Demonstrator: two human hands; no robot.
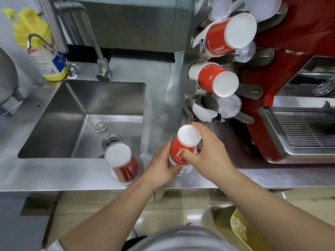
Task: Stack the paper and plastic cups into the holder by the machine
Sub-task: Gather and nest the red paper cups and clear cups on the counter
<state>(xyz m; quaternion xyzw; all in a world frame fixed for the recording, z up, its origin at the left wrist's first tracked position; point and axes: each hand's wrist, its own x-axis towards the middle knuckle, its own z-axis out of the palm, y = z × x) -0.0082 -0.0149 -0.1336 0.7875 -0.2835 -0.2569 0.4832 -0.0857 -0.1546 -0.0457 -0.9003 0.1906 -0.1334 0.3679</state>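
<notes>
Both the left hand (164, 166) and right hand (208, 153) grip an upturned red cup (183, 147) below the holder (206, 107), another capped stack (122, 163) alongside.

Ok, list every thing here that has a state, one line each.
left hand: gripping the clear plastic cup at its base.
right hand: gripping the red paper cup.
red paper cup: upside down, nested in a clear plastic cup.
second cup pair: upside down on the counter, untouched.
holder: upper slots filled, lowest nearly empty.
glass: upright in the sink.
faucet: no water running.
</notes>
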